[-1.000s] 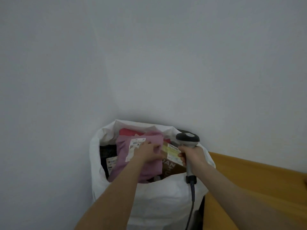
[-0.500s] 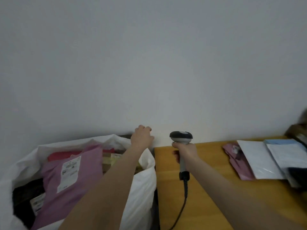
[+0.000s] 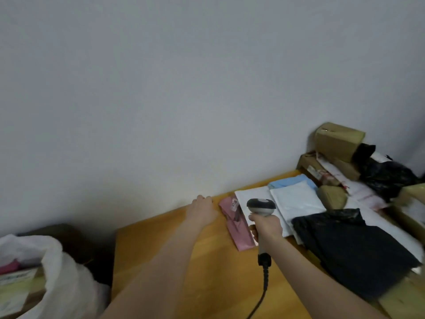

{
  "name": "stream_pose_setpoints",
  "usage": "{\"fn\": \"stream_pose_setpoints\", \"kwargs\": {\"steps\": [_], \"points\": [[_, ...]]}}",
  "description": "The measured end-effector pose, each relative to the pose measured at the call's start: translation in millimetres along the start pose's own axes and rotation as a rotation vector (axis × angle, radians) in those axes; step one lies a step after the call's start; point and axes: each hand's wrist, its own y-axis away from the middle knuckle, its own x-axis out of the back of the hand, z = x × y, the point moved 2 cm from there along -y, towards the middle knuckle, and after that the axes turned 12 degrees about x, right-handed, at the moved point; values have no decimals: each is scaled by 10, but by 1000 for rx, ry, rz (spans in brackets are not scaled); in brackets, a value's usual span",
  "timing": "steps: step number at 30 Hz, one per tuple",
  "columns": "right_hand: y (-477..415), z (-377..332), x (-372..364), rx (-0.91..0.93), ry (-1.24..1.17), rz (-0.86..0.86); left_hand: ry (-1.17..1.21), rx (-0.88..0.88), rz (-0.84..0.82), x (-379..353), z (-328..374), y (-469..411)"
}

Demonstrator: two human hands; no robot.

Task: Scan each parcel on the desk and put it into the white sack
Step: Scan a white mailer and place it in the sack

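My right hand (image 3: pixel 266 227) grips a grey barcode scanner (image 3: pixel 261 207) upright over the wooden desk (image 3: pixel 195 272), its cable hanging toward me. My left hand (image 3: pixel 202 209) reaches out over the desk near the wall, holding nothing, fingers curled downward, just left of a pink parcel (image 3: pixel 236 229). White parcels (image 3: pixel 296 203), a blue one (image 3: pixel 292 181) and a black bag parcel (image 3: pixel 351 247) lie to the right of the scanner. The white sack (image 3: pixel 62 286) stands at the lower left beside the desk, with parcels inside.
Brown cardboard boxes (image 3: pixel 335 140) and more black bags (image 3: pixel 388 176) are piled at the desk's far right against the wall. A dark gap separates the sack from the desk's left edge. The grey wall runs along the back.
My view swung right from the sack to the desk. My left hand left the pink parcel in the sack and moved over the desk toward another pink parcel. The scanner stayed in my right hand.
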Motion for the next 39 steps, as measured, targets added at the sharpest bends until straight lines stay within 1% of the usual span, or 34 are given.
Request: {"fn": "stream_pose_setpoints", "kwargs": {"steps": [2, 5, 7, 9, 12, 14, 16, 18, 20, 22, 25, 28, 32, 34, 36, 39], "points": [[-320, 14, 253, -28, -14, 42, 55, -9, -67, -209, 386, -132], [-746, 1, 547, -34, 15, 98, 288, 9, -161, -503, 801, -324], [-985, 10, 682, -33, 43, 110, 414, 86, -224, -734, 933, -442], [-1191, 46, 778, -47, 50, 109, 540, 223, -262, -1021, 946, -594], [-1432, 116, 875, -71, 9, 119, 783, 360, -335, -1473, 906, -871], [-1534, 128, 916, -73, -19, 112, 878, 435, -332, -1623, 925, -934], [-1592, 126, 937, -81, -42, 108, 872, 476, -231, -1616, 984, -928], [-1618, 108, 936, -85, -52, 93, 791, 510, -119, -1578, 989, -959], [-1635, 63, 911, -86, -67, 73, 809, 530, -89, -1487, 978, -985], [-1619, 25, 865, -90, -83, 52, 869, 529, -142, -1425, 946, -998], [-1520, -15, 788, -97, -117, 30, 933, 484, -272, -1383, 1005, -914], [-1423, -15, 764, -91, -135, 32, 899, 479, -280, -1467, 1104, -857], [-1336, 51, 852, -104, -147, 54, 886, 496, -334, -1635, 1176, -785], [-1294, 85, 890, -110, -148, 60, 826, 485, -271, -1584, 1182, -731], [-1260, 89, 911, -108, -147, 65, 815, 451, -190, -1461, 1150, -724], [-1199, 25, 881, -89, -153, 79, 778, 396, -56, -1030, 978, -697]]}}
